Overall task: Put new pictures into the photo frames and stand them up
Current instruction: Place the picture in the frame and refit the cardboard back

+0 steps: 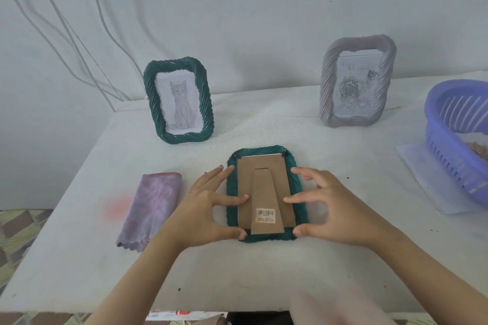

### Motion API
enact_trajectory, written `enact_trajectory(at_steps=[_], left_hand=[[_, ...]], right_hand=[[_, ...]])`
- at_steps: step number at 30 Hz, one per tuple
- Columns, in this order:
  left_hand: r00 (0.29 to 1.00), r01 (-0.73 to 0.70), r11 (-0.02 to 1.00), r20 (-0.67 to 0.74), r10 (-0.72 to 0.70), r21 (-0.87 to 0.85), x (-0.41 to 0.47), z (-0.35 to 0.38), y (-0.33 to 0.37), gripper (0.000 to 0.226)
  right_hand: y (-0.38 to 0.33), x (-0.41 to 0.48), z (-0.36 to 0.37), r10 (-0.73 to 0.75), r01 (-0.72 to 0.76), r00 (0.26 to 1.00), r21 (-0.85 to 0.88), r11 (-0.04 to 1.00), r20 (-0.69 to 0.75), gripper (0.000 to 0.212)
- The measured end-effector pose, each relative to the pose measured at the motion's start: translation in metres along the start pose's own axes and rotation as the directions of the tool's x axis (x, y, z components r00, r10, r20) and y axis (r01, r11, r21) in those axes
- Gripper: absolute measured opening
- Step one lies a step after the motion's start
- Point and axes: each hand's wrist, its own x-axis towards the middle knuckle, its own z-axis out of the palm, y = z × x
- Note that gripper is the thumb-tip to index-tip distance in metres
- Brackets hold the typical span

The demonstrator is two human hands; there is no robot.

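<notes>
Frames: 3 | upright 2 | face-down 1 | hands 2, apparently pressing

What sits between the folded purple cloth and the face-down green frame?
Head view: the left hand, thumb and fingers touching the green frame; cloth untouched.

A ribbed teal-green frame shows its plain brown backing board and a white sticker with a black barcode and orange print. A second teal-green frame holds a grey cat sketch on white. A grey-lilac ribbed frame holds grey roses. Also seen are a mottled purple cloth, a slotted lavender-blue basket and a white surface.
</notes>
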Motion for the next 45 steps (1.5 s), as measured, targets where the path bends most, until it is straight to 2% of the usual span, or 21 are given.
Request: enact_trajectory(at_steps=[5, 11, 14, 21, 29, 31, 34, 38, 40, 42, 43, 44, 45], left_hand=[[0.997, -0.074, 0.99, 0.005, 0.074, 0.119, 0.002, -0.005, 0.004, 0.072], [0.96, -0.234, 0.939, -0.091, 0.264, 0.254, 0.002, 0.006, 0.003, 0.054], [0.955, -0.248, 0.933, -0.096, 0.281, 0.262, 0.001, 0.008, 0.003, 0.053], [0.975, -0.214, 0.935, 0.006, 0.221, 0.284, 0.005, -0.006, -0.002, 0.062], [0.909, -0.363, 0.864, -0.073, 0.411, 0.349, 0.008, 0.013, -0.001, 0.043], [0.914, -0.349, 0.875, -0.086, 0.398, 0.336, 0.008, 0.013, -0.003, 0.041], [0.935, -0.291, 0.932, -0.14, 0.324, 0.217, 0.004, 0.013, -0.002, 0.038], [0.964, -0.102, 0.995, -0.248, 0.096, -0.013, 0.009, 0.012, 0.017, 0.041], [0.963, 0.005, 0.999, -0.268, 0.006, 0.041, 0.017, 0.014, 0.028, 0.047], [0.97, 0.025, 0.993, -0.242, 0.003, 0.113, 0.023, 0.019, 0.035, 0.056], [0.976, 0.013, 0.992, -0.217, 0.014, 0.124, 0.026, 0.022, 0.039, 0.059], [0.981, -0.005, 0.993, -0.193, 0.028, 0.12, 0.028, 0.023, 0.042, 0.058], [0.983, -0.018, 0.995, -0.178, 0.036, 0.102, 0.029, 0.023, 0.047, 0.055]], right_hand=[[-0.002, 0.002, -0.002, -0.006, 0.006, 1.0, -0.038, 0.999, 0.008, 0.047], [0.0, -0.003, 0.006, -0.102, 0.093, 0.993, -0.13, 0.987, -0.06, 0.042], [0.0, -0.007, 0.015, -0.104, 0.09, 0.987, -0.12, 0.989, -0.122, 0.037], [0.004, -0.012, 0.028, -0.06, 0.051, 0.974, -0.046, 0.998, -0.218, 0.034], [0.004, -0.011, 0.029, -0.027, 0.02, 0.972, -0.03, 0.999, -0.233, 0.036], [0.003, -0.01, 0.027, 0.001, -0.012, 0.974, -0.049, 0.999, -0.225, 0.038], [0.001, -0.011, 0.027, 0.069, -0.075, 0.983, -0.028, 0.997, -0.173, 0.04], [0.0, -0.013, 0.029, 0.096, -0.09, 0.986, 0.055, 0.994, -0.133, 0.034], [0.001, -0.013, 0.028, 0.107, -0.099, 0.987, 0.069, 0.993, -0.119, 0.034], [-0.002, -0.013, 0.025, 0.104, -0.09, 0.987, 0.109, 0.99, -0.126, 0.036], [-0.005, -0.012, 0.023, 0.114, -0.086, 0.983, 0.187, 0.979, -0.144, 0.038], [-0.007, -0.012, 0.021, 0.151, -0.087, 0.974, 0.337, 0.938, -0.17, 0.039], [-0.009, -0.011, 0.017, 0.209, -0.082, 0.96, 0.522, 0.849, -0.189, 0.04]])
